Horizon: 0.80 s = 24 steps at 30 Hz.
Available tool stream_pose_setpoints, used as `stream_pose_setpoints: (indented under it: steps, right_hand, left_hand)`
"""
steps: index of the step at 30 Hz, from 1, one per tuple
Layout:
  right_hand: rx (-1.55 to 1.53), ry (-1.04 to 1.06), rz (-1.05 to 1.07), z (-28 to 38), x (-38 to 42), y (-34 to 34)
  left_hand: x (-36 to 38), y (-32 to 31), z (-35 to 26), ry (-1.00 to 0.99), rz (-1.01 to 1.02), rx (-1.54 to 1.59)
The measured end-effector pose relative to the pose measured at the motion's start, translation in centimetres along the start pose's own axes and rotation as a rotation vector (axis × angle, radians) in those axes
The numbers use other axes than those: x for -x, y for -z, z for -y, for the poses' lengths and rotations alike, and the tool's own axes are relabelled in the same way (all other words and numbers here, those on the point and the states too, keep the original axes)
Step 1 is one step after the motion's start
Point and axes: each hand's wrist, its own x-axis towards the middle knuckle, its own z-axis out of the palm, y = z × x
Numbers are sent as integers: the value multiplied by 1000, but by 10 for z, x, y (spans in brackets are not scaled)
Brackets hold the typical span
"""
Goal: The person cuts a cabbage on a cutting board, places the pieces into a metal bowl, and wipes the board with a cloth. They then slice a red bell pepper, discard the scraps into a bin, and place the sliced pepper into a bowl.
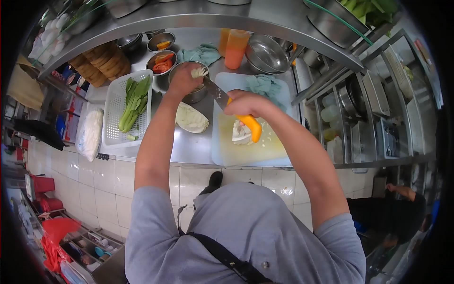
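Observation:
My left hand (184,81) is closed around sliced cabbage (199,72) over a metal bowl (195,97). In my right hand (247,103) is a knife (216,93) with a yellow handle. Its broad blade carries white bits and points toward my left hand, its tip overlapping the bowl's edge in this view. Beneath my right hand, a pale cut piece of cabbage (241,133) lies among scraps on the cutting board (226,150). A larger cabbage piece (192,118) rests on the steel counter (182,149), left of the board.
Leafy greens (134,102) lie in a white basket (112,118), beside a plastic bag (90,132). Behind are bowls of orange slices (163,45) and red pieces (163,63), orange bottles (235,49) and cloths (265,87). A steel shelf (198,21) overhangs. Another person (392,213) is at right.

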Motion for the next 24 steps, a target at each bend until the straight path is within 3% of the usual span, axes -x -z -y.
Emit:
stream_pose_setpoints:
  steps: [4,7,9,11,13,15,16,19,24]
  right_hand:
    - [399,7,-124,0,22,7]
    - [290,-77,-214,7,75,8]
    - [359,83,-414,-43,84,1]
    - [308,82,-460,-61,117,-7]
    - [263,72,-508,-79,141,-21]
    - [204,-122,-620,-107,158,-39]
    - [203,-122,-654,-120,164,-51]
    - [207,-157,-708,-171,164,-85]
    - [63,-259,-570,-197,167,-108]
  left_hand:
    - [-4,-12,19,95,363,-139]
    - [-6,-2,6,72,347,-149]
    - [-4,4,3,82,285,-56]
    - [7,6,1,102,231,40]
    - [26,3,-13,-31,3,7]
    - [54,-3,-44,-124,-17,-15]
    - [67,-5,-63,-212,-54,-53]
    - [104,-18,-120,-135,173,195]
    - [128,-55,-156,-256,225,81]
